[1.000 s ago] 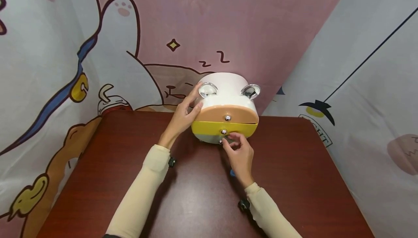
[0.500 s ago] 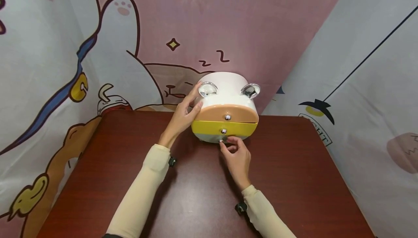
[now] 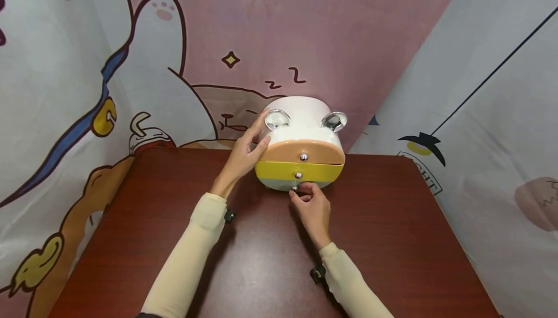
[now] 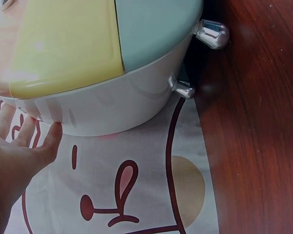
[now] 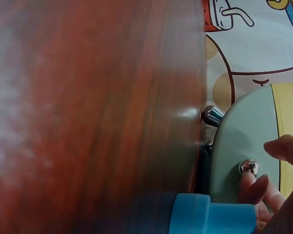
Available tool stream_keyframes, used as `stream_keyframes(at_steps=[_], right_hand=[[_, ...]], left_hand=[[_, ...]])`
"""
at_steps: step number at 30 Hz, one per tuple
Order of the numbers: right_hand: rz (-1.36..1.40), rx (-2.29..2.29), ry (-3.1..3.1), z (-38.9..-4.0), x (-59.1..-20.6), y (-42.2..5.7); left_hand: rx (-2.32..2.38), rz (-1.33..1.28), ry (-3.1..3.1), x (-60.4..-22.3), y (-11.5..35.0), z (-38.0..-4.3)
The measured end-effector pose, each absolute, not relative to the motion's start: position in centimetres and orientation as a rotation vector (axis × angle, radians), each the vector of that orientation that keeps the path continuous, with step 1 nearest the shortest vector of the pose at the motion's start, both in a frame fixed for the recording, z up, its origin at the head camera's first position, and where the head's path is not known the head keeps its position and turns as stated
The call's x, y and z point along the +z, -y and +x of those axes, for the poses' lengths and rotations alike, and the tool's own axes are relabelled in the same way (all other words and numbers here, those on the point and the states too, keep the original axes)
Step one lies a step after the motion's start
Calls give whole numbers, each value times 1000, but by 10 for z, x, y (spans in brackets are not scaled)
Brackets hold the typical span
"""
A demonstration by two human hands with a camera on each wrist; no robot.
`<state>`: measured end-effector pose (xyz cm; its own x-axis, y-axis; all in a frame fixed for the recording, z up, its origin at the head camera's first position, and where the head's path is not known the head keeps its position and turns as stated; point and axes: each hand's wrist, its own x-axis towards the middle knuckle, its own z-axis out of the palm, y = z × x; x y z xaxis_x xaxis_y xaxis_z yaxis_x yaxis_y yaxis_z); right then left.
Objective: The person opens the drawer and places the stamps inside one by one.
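A small white rounded drawer box [image 3: 301,124] stands at the far edge of the table. Its front has an orange drawer [image 3: 281,153], a yellow drawer [image 3: 279,169] and a grey-green drawer [image 5: 244,126] at the bottom, each with a silver knob. My left hand [image 3: 244,155] rests its spread fingers and thumb against the box's left side. At the bottom knob [image 5: 249,166] is my right hand [image 3: 315,214]. In the right wrist view one fingertip touches this knob, while another finger is apart from it, over the front. All the drawers are in.
A blue stepped cylinder [image 5: 190,214] is below the right hand in the right wrist view; whether it is touched I cannot tell. Silver ear-like rings [image 3: 334,121] stick out from the box's top. A patterned cloth [image 3: 348,32] hangs right behind the dark red table [image 3: 392,221].
My right hand has shifted left and slightly down to the bottom knob. The blue thing glimpsed beside it a second ago is now hidden in the head view. My left hand stays put.
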<state>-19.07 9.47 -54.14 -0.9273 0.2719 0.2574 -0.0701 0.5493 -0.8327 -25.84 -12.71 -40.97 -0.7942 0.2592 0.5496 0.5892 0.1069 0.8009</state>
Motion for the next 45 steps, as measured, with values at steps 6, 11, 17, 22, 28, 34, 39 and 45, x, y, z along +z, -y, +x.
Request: stream_keyframes(at_steps=[6,11,17,22,28,34,39,45], right_hand=[[-179,1298,2438,-195,-542,-94],[-162,1311,2417,-197,-542,-93],[-202,1263,2402,-199,-542,-91],[-243,1226,2388,-200,-543,-89],[-254,1192,2378,-200,-545,-87],[-246,1182,2371,-200,-544,-86],[-257,1195,2360,-197,-544,-85],[-277,1200,2359,-195,-545,-83]], left_hand=[[-1746,-845,2117,-409,126,-258],[-1723,-834,2116,-428,126,-275],[-1694,-846,2113,-445,128,-288],[-1690,-871,2104,-447,130,-289],[-1675,-877,2112,-446,131,-289],[-1677,-871,2114,-445,132,-288],[-1685,-859,2118,-445,131,-288],[-1696,-825,2169,-436,130,-278]])
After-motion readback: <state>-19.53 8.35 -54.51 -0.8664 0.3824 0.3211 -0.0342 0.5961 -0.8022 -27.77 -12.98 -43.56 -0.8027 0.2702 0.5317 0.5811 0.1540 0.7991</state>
